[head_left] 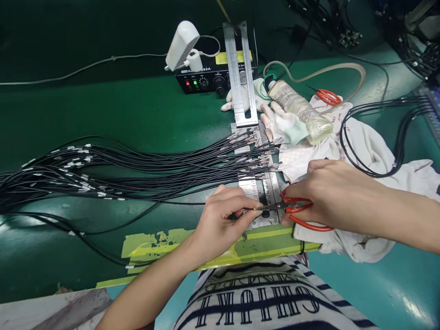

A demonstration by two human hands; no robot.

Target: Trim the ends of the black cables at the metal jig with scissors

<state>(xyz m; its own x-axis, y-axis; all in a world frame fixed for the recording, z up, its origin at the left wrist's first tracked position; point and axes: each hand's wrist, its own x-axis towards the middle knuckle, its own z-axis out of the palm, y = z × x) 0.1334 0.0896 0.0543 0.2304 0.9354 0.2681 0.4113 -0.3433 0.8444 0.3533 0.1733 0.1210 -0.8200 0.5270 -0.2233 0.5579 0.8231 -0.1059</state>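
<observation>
My left hand [228, 220] pinches the end of a thin black cable between thumb and index finger, close to the table's front edge. In my right hand [316, 197] are red-handled scissors [292, 208], their dark narrow blades reaching left to the pinched cable end. Whether the blades touch the wire, I cannot tell. Just beyond my left hand, a thick bundle of black cables [165, 169] lies across a metal fixture [275, 188], with stripped, silvery and coppery ends pointing right. White tags mark the cables further left.
Behind the bundle stands a black control box [209, 78] with a slotted metal bracket [247, 105] in front. To the right lie a white glove [283, 123], a plastic bottle [302, 110], a second red-handled tool [328, 97] and white cloth [367, 142]. Yellow-green tape [268, 240] lines the front edge.
</observation>
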